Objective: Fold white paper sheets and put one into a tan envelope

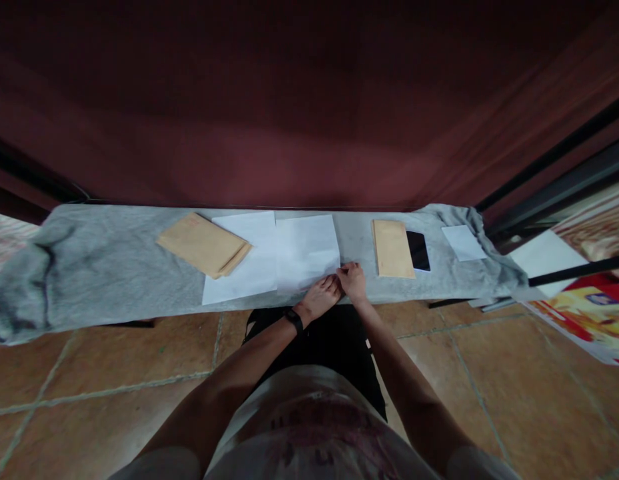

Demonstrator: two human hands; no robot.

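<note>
Both hands (339,288) pinch paper (307,252) corner

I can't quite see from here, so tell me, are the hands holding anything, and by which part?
Both the left hand and right hand pinch the near right corner of the white sheet lying on the grey cloth.

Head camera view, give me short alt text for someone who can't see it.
Seen from above, a person's left hand and right hand meet at the near right corner of a white sheet on a grey cloth. Brown envelopes lie to the left; one more envelope, a dark phone and a small white paper lie to the right.
</note>
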